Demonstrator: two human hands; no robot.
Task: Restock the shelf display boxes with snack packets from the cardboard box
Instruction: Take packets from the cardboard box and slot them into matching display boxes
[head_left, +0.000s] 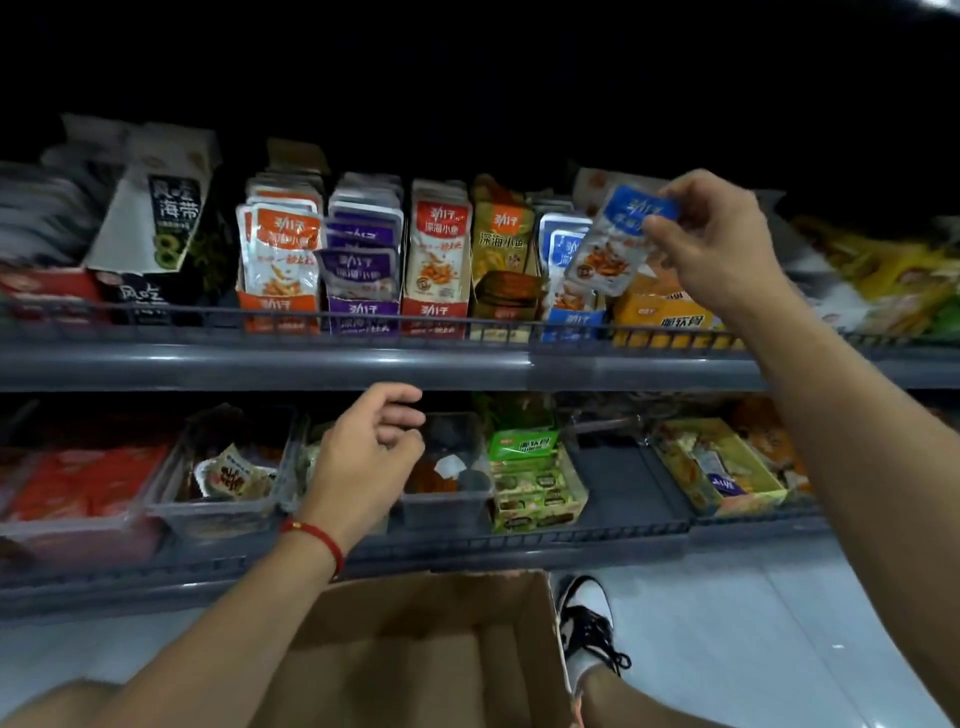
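My right hand (711, 234) pinches a blue-topped snack packet (613, 244) by its upper corner, holding it tilted just above and right of the blue display box (569, 319) on the upper shelf. That box holds a few matching blue packets (558, 249). My left hand (371, 447) hovers in front of the lower shelf with fingers loosely curled and nothing in it. The brown cardboard box (415, 649) sits open on the floor below me; I cannot see any packets inside it.
On the upper shelf stand orange (278, 317), purple (363, 317), red (434, 314) and yellow-brown (501, 260) display boxes, plus a yellow box (670, 317) right of the blue one. The lower shelf holds clear tubs (447, 499), a green box (535, 488) and red packets (83, 483). A shoe (589, 623) is beside the carton.
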